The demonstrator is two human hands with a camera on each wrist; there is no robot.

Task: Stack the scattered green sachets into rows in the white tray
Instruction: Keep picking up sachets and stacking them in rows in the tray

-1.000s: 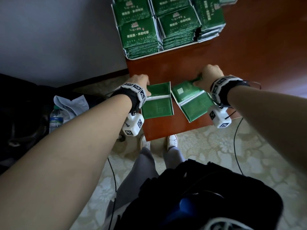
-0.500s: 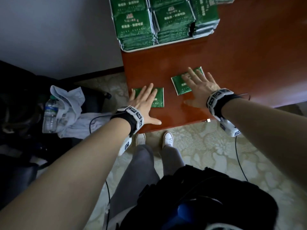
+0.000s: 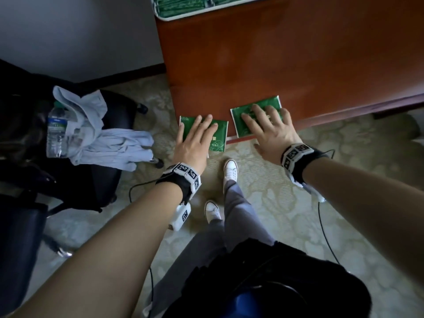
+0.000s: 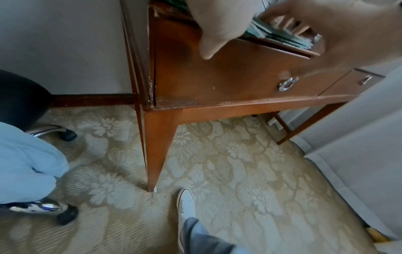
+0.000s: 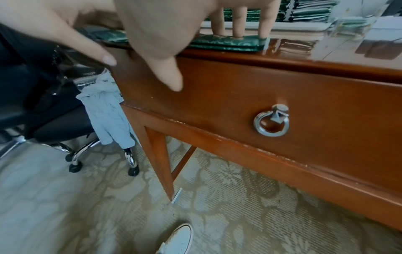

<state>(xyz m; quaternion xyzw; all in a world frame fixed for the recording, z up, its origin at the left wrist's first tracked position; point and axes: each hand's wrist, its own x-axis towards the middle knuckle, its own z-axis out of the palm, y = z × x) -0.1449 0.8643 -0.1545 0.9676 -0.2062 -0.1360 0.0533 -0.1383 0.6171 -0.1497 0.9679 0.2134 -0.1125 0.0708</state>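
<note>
From the head view, the left hand (image 3: 195,143) lies flat with straight, spread fingers on a small pile of green sachets (image 3: 219,136) at the near left corner of the wooden desk (image 3: 286,60); the pile juts past the desk's front edge. The right hand (image 3: 270,131) lies just as flat, fingers straight and fanned, on a second pile of sachets (image 3: 243,121) beside it, also at the front edge. The two piles sit apart. At the far end of the desk the white tray (image 3: 174,18) shows only its near rim, with rows of green sachets inside it. Left of the desk stands a dark office chair (image 3: 96,171) with a pale blue cloth (image 3: 114,143) draped on it and a water bottle (image 3: 56,134) beside the cloth.

From the left wrist view, the left hand (image 4: 326,31) is blurred and close; its thumb hangs down in front of the drawer, and green sachet edges (image 4: 280,37) show under the fingers on the desk top. A white shoe (image 4: 186,204) stands on the patterned carpet (image 4: 239,171).

From the right wrist view, the straight fingers (image 5: 238,18) of the right hand (image 5: 174,22) press down on the green pile (image 5: 226,43) at the desk's edge, the thumb free below. Stacked sachets (image 5: 311,10) sit farther back. A ring handle (image 5: 271,121) hangs on the drawer front.
</note>
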